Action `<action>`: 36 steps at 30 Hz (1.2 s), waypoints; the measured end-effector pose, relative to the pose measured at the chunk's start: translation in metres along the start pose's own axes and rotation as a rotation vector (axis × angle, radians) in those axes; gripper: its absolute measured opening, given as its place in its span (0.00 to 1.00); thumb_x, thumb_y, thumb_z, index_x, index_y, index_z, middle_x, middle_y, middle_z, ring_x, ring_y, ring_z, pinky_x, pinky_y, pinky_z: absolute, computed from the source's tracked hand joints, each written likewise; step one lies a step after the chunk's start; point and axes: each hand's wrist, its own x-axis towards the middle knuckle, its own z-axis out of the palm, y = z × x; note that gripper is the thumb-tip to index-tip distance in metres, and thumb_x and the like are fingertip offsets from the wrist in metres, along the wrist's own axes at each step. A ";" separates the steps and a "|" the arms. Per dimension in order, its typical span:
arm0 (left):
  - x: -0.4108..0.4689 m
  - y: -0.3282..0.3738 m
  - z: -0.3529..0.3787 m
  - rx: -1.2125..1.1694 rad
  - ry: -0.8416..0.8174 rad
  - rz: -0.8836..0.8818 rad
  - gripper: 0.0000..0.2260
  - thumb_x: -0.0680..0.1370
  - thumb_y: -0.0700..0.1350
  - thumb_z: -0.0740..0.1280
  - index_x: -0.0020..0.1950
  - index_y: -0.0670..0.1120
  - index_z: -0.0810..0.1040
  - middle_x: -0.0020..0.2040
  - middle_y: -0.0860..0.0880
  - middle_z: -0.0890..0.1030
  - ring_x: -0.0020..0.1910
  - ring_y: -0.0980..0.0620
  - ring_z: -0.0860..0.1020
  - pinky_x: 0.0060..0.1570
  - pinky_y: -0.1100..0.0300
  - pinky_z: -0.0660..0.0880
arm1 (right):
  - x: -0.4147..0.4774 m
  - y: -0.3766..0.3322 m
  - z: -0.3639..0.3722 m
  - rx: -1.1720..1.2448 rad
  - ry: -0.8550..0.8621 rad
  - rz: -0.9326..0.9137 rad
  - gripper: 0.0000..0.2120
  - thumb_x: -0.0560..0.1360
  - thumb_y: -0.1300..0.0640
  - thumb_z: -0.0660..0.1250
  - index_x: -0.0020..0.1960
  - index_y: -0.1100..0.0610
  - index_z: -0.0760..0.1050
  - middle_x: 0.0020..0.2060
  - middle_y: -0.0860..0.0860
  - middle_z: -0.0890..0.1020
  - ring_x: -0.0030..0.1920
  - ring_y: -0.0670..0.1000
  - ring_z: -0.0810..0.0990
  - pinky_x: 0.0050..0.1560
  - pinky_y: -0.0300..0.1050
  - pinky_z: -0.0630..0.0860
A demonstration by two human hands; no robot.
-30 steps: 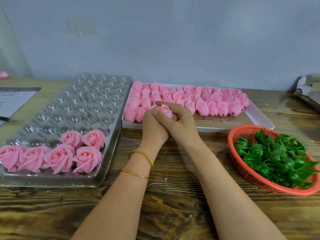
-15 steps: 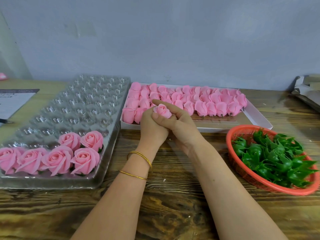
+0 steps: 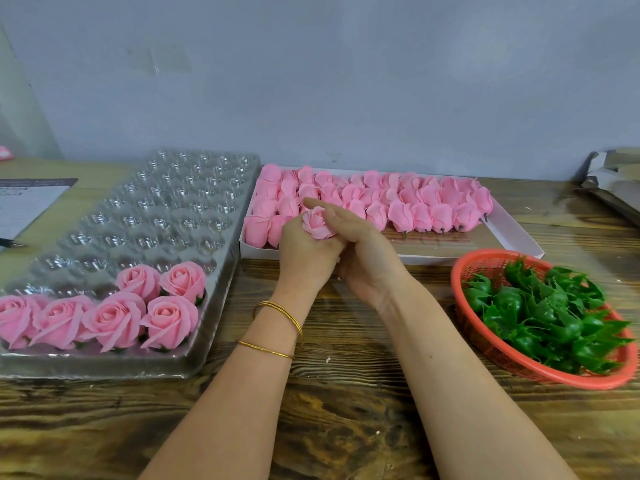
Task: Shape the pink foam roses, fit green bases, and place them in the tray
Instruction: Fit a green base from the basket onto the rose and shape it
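A pink foam rose (image 3: pixel 317 223) is held between both hands at the table's middle. My left hand (image 3: pixel 304 258) grips it from below and the left. My right hand (image 3: pixel 363 247) wraps it from the right, index finger stretched over its top. Its underside is hidden by the fingers. Behind the hands a white box (image 3: pixel 516 237) holds rows of closed pink buds (image 3: pixel 419 206). At the left a clear cupped tray (image 3: pixel 166 209) carries several opened roses (image 3: pixel 114 310) in its near rows. An orange basket (image 3: pixel 485 265) at the right holds green bases (image 3: pixel 547 306).
The wooden table (image 3: pixel 346 427) runs to the near edge. A printed sheet (image 3: pixel 24 202) and a pen (image 3: pixel 10 242) lie at the far left. Crumpled grey packaging (image 3: pixel 613 181) sits at the far right. A grey wall stands right behind the box.
The rose sits more exposed between my fingers, its petals spread a little wider. My right hand has turned slightly around it. Both hands stay at the same spot.
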 end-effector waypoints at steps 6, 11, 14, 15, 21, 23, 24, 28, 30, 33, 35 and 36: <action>0.001 -0.004 0.000 0.040 0.007 -0.013 0.03 0.64 0.43 0.69 0.33 0.51 0.79 0.30 0.50 0.82 0.30 0.56 0.81 0.29 0.51 0.79 | 0.001 0.000 0.001 0.048 0.034 0.017 0.14 0.79 0.62 0.60 0.60 0.57 0.80 0.53 0.53 0.84 0.58 0.53 0.79 0.60 0.53 0.65; 0.001 -0.002 0.000 0.068 0.017 -0.018 0.06 0.63 0.42 0.69 0.30 0.55 0.79 0.29 0.52 0.82 0.31 0.54 0.81 0.32 0.48 0.81 | 0.001 -0.001 -0.001 0.059 0.046 0.027 0.16 0.78 0.65 0.59 0.61 0.58 0.79 0.55 0.54 0.84 0.58 0.52 0.80 0.69 0.55 0.68; 0.000 0.001 -0.001 0.079 0.008 -0.014 0.05 0.62 0.43 0.68 0.30 0.53 0.77 0.27 0.55 0.80 0.29 0.57 0.80 0.32 0.50 0.80 | 0.002 0.000 -0.002 0.077 0.042 0.024 0.16 0.77 0.66 0.58 0.61 0.58 0.79 0.54 0.55 0.84 0.56 0.52 0.81 0.67 0.53 0.70; 0.000 0.002 -0.001 0.087 0.006 -0.011 0.04 0.62 0.43 0.68 0.30 0.53 0.76 0.26 0.56 0.80 0.28 0.58 0.79 0.31 0.52 0.79 | 0.002 0.000 -0.002 0.079 0.042 0.022 0.16 0.77 0.66 0.58 0.60 0.58 0.79 0.54 0.54 0.84 0.55 0.52 0.81 0.63 0.51 0.72; 0.000 0.005 -0.002 0.082 0.052 0.015 0.04 0.63 0.44 0.69 0.30 0.53 0.79 0.29 0.54 0.80 0.33 0.53 0.81 0.33 0.52 0.79 | 0.005 0.002 -0.005 0.140 0.134 0.013 0.14 0.76 0.65 0.58 0.49 0.58 0.82 0.46 0.53 0.85 0.48 0.51 0.81 0.43 0.41 0.74; 0.000 0.007 -0.003 0.059 0.056 0.028 0.08 0.63 0.45 0.70 0.31 0.60 0.80 0.29 0.57 0.81 0.31 0.59 0.79 0.30 0.59 0.77 | 0.006 0.001 -0.005 0.189 0.168 0.014 0.13 0.76 0.63 0.58 0.48 0.61 0.82 0.51 0.58 0.83 0.50 0.55 0.79 0.44 0.43 0.74; 0.000 0.008 -0.003 0.044 0.056 0.032 0.10 0.64 0.45 0.70 0.31 0.63 0.80 0.29 0.59 0.81 0.30 0.60 0.79 0.30 0.61 0.76 | 0.005 0.001 -0.005 0.208 0.176 0.016 0.13 0.76 0.62 0.58 0.49 0.62 0.82 0.53 0.60 0.81 0.49 0.55 0.78 0.43 0.43 0.75; 0.000 0.009 -0.003 -0.006 0.061 0.051 0.17 0.68 0.40 0.71 0.32 0.64 0.81 0.29 0.59 0.81 0.31 0.61 0.79 0.32 0.61 0.77 | 0.007 0.002 -0.007 0.287 0.167 0.015 0.14 0.76 0.62 0.57 0.52 0.65 0.80 0.50 0.59 0.80 0.39 0.50 0.80 0.39 0.42 0.77; 0.001 0.009 -0.003 -0.040 0.050 0.049 0.21 0.70 0.35 0.70 0.32 0.63 0.82 0.29 0.60 0.81 0.28 0.63 0.79 0.28 0.67 0.74 | 0.007 0.002 -0.008 0.306 0.160 0.018 0.15 0.77 0.63 0.55 0.52 0.66 0.79 0.47 0.58 0.82 0.36 0.50 0.81 0.40 0.43 0.78; 0.002 0.009 -0.004 -0.089 0.065 -0.008 0.10 0.69 0.37 0.70 0.36 0.53 0.85 0.32 0.53 0.84 0.31 0.57 0.81 0.30 0.61 0.78 | 0.006 0.000 -0.009 0.273 0.102 0.036 0.15 0.74 0.68 0.54 0.50 0.65 0.79 0.44 0.55 0.84 0.35 0.49 0.83 0.42 0.43 0.79; 0.003 0.010 -0.005 -0.104 0.082 -0.034 0.08 0.65 0.41 0.72 0.43 0.40 0.82 0.38 0.42 0.83 0.38 0.49 0.81 0.40 0.48 0.81 | 0.004 -0.001 -0.009 0.206 0.050 0.059 0.17 0.71 0.72 0.52 0.48 0.66 0.79 0.43 0.54 0.85 0.40 0.49 0.83 0.41 0.40 0.80; 0.004 0.009 -0.005 -0.106 0.078 -0.040 0.13 0.65 0.42 0.72 0.44 0.35 0.80 0.39 0.39 0.82 0.39 0.47 0.79 0.43 0.45 0.79 | 0.003 -0.002 -0.008 0.179 0.028 0.071 0.17 0.71 0.74 0.52 0.50 0.68 0.77 0.44 0.54 0.84 0.44 0.51 0.81 0.41 0.40 0.80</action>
